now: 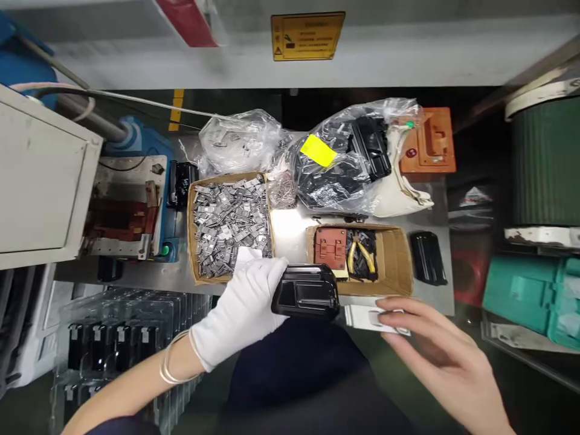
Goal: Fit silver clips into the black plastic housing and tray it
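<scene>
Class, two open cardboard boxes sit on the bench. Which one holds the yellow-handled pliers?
The smaller brown cardboard box on the right holds the yellow-handled pliers beside a red-brown block; the larger cardboard box holds only grey metal clips.

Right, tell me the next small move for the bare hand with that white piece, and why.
Probably carry the small white piece leftward to the black plastic housing. The gloved left hand holds that housing up with its open face showing, and the bare right hand pinches the piece just beside it, apart.

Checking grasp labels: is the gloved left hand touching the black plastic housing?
Touching. The head view shows the left hand with gloved fingers wrapped on the black plastic housing's left end.
</scene>
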Tool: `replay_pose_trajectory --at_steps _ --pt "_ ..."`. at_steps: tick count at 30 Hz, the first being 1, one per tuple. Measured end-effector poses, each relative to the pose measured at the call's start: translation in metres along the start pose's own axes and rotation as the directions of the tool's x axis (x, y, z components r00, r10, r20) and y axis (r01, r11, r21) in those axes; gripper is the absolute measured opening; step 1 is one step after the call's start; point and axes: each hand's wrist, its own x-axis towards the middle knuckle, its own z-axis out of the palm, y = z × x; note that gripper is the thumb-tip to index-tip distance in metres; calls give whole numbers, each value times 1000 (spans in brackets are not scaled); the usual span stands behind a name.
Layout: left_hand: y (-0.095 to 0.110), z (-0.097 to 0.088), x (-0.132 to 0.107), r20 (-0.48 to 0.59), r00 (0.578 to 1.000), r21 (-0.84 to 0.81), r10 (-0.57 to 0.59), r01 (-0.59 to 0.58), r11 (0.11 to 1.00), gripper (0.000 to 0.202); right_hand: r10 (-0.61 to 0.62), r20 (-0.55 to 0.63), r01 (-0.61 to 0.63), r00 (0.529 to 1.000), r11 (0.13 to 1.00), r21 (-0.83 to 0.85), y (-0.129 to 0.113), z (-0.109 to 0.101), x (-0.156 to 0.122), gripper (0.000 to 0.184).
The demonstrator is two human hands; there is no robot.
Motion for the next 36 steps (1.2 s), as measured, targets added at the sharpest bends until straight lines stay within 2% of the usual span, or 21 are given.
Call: replay_pose_trajectory --at_steps 3,6,10,13,16,20,23,25,27,29,31,32,33,34,35,36 --pt "8 1 6 -26 992 87 121 -118 989 36 -120 11 120 993 988 -100 -4 -6 -5 11" --pt "16 0 8 37 989 124 144 -148 981 35 -130 56 136 990 982 -129 9 -8 -12 12" --pt "19 0 12 121 979 249 162 -188 950 37 -213 139 239 967 950 -203 26 -10 -21 23" --pt "21 3 18 151 971 300 186 -225 927 46 -281 228 343 932 886 -311 25 -2 -25 33" --pt "25 9 26 140 957 381 256 -290 878 54 -318 295 422 901 798 -429 11 15 -25 45" --pt "29 17 31 85 925 501 370 -361 787 56 -354 253 435 900 767 -473 -10 34 -18 54" --pt "27 15 32 35 938 445 345 -324 835 57 -346 193 395 918 831 -391 -8 33 -12 47" --pt "26 10 32 21 952 388 307 -291 874 54 -351 144 379 925 872 -309 2 28 -8 34" --pt "28 5 33 17 955 358 295 -281 890 51 -375 98 387 922 883 -267 13 27 -6 25" --pt "30 2 33 1 955 348 296 -277 896 51 -407 17 399 913 887 -230 20 31 -6 26" --pt "31 2 32 -17 958 359 288 -263 896 57 -326 -133 311 936 943 -120 26 41 -7 35" --pt "30 3 32 -16 960 375 281 -255 891 63 -200 -218 200 955 980 -20 28 47 -8 44" --pt "29 4 32 -15 960 399 279 -250 882 70 -21 -260 55 965 991 124 31 52 -8 52" --pt "28 5 32 -14 958 428 286 -253 868 77 177 -211 -109 961 948 300 34 55 -7 56" --pt "26 6 32 -5 956 452 294 -260 853 81 341 -69 -273 938 845 460 36 57 -6 56" --pt "23 6 32 5 954 466 301 -268 843 84 429 118 -415 896 712 566 38 58 -4 55"
